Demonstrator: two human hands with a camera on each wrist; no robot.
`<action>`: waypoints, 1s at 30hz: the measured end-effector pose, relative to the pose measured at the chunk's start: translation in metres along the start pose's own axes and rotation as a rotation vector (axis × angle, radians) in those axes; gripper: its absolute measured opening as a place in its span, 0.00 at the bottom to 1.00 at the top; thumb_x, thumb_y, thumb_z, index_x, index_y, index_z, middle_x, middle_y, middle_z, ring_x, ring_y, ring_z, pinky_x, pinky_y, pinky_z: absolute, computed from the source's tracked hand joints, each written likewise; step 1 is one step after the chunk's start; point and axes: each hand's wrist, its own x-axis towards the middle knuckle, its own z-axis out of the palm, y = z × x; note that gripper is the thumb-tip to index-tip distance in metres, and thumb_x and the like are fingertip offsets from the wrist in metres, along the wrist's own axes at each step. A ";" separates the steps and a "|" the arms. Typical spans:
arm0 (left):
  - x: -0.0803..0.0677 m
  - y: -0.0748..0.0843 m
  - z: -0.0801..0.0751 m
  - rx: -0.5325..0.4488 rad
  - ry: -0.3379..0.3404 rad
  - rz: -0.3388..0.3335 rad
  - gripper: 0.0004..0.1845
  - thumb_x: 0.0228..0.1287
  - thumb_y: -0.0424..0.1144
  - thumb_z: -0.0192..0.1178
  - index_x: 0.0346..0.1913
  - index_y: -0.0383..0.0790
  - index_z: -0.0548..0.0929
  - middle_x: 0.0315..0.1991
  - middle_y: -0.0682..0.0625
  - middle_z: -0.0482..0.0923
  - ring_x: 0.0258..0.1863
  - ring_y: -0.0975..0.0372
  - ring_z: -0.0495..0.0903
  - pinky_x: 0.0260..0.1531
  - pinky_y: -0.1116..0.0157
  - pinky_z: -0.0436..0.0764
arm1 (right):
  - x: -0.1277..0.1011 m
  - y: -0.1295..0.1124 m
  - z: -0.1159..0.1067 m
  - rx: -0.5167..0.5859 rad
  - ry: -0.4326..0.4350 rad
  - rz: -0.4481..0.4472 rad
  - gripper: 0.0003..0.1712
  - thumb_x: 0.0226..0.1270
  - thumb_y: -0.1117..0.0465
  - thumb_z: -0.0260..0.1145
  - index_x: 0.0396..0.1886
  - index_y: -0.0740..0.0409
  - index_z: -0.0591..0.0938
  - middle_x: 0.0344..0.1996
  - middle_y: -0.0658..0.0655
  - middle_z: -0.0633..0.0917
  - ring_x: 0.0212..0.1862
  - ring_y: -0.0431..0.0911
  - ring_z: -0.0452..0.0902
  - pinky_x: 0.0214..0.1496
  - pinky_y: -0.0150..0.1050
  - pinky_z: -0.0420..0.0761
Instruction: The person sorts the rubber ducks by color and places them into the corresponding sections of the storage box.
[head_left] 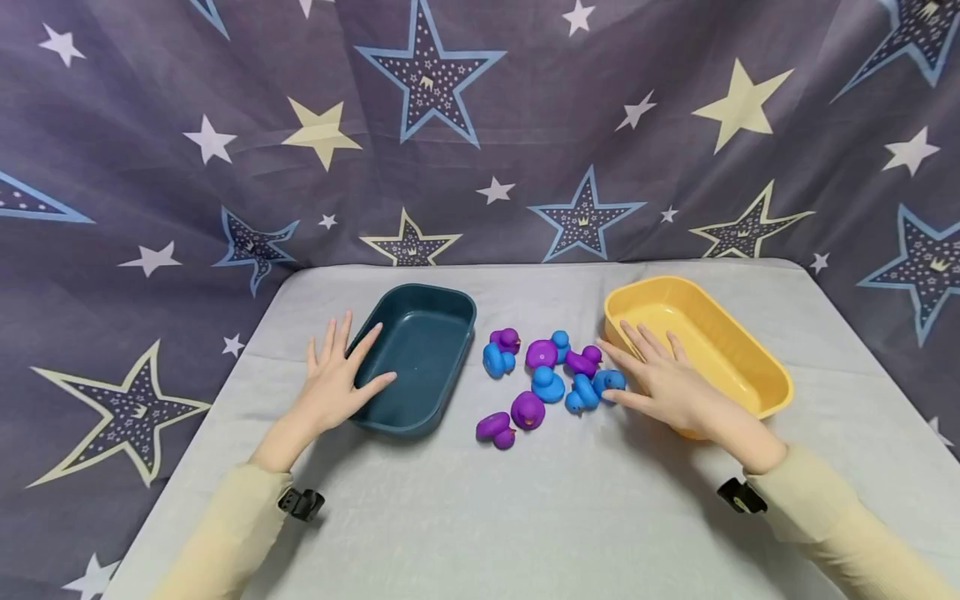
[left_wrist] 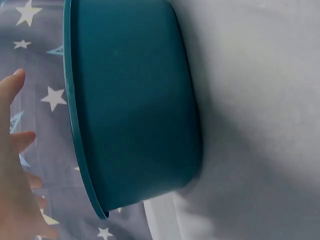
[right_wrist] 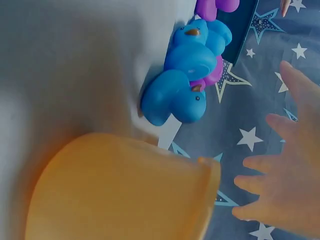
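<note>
Several small rubber ducks, blue (head_left: 548, 384) and purple (head_left: 527, 410), lie in a loose cluster on the grey table between two bins. An empty dark teal bin (head_left: 423, 350) stands left of them and an empty yellow bin (head_left: 720, 342) right. My left hand (head_left: 337, 379) is flat with fingers spread at the teal bin's left rim, thumb over the near edge. My right hand (head_left: 663, 379) is spread at the yellow bin's left end, thumb beside a blue duck (head_left: 609, 382). The right wrist view shows blue ducks (right_wrist: 175, 100) beside the yellow bin's wall (right_wrist: 120, 190).
A grey cloth covers the table (head_left: 525, 517). A star-patterned drape (head_left: 480, 125) hangs behind and around it. The left wrist view shows the teal bin's outer wall (left_wrist: 135, 100) and the fingers (left_wrist: 12, 165) of my left hand. A camera clip sits on each sleeve.
</note>
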 end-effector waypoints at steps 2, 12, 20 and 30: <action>-0.001 -0.002 -0.001 -0.011 0.009 -0.003 0.41 0.60 0.62 0.51 0.72 0.55 0.49 0.72 0.41 0.29 0.69 0.45 0.27 0.59 0.37 0.30 | 0.001 -0.002 0.001 0.019 0.004 -0.019 0.40 0.60 0.36 0.55 0.69 0.45 0.59 0.71 0.64 0.48 0.69 0.64 0.40 0.65 0.64 0.35; -0.010 -0.015 -0.002 -0.127 0.071 -0.008 0.37 0.61 0.54 0.55 0.70 0.46 0.56 0.71 0.35 0.35 0.69 0.41 0.33 0.60 0.38 0.34 | 0.006 -0.011 0.010 0.099 0.019 -0.115 0.40 0.59 0.40 0.60 0.68 0.48 0.62 0.69 0.66 0.54 0.68 0.62 0.48 0.66 0.59 0.49; -0.015 -0.024 0.001 -0.231 0.157 -0.026 0.32 0.61 0.47 0.58 0.66 0.41 0.62 0.69 0.33 0.45 0.67 0.38 0.43 0.58 0.36 0.43 | 0.008 -0.016 0.021 0.144 0.065 -0.178 0.38 0.54 0.50 0.68 0.65 0.52 0.67 0.64 0.70 0.62 0.64 0.64 0.57 0.61 0.59 0.62; -0.022 -0.037 0.005 -0.332 0.306 -0.031 0.24 0.62 0.36 0.57 0.60 0.32 0.70 0.60 0.29 0.62 0.60 0.38 0.60 0.53 0.39 0.60 | 0.014 -0.019 0.032 0.174 0.069 -0.222 0.31 0.52 0.56 0.70 0.56 0.64 0.75 0.57 0.71 0.70 0.59 0.63 0.66 0.58 0.56 0.67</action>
